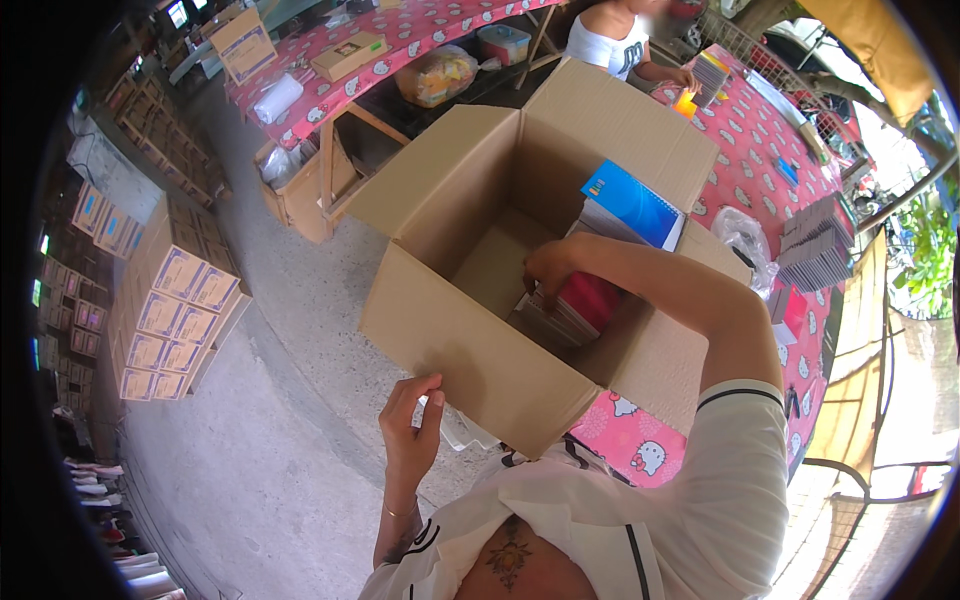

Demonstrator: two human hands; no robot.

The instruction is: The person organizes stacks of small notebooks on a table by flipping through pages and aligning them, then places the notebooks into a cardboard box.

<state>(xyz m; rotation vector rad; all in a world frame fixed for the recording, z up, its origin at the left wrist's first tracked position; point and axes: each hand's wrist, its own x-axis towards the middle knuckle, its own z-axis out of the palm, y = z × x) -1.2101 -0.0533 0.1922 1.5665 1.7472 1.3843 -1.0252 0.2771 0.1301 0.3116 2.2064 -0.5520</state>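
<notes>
A large open cardboard box (470,365) stands in front of me, its flaps folded outward. My right hand (552,268) reaches down into it, fingers curled over the edge of a stack of red-covered notebooks (590,302) on the box's bottom. How many notebooks are in that grip is hidden. Beside this stack, against the right wall, a blue-covered spiral notebook (635,203) lies on top of another pile. My left hand (412,420) hovers by the box's near left side, holding nothing, with thumb and fingers apart.
A pink patterned table (745,165) stretches along the right, with a stack of grey-edged notebooks (815,245) and a plastic bag (740,238). Across it sits another person (610,45). Stacked cartons (175,310) stand on the left floor. A second pink-covered table (420,25) is at the back.
</notes>
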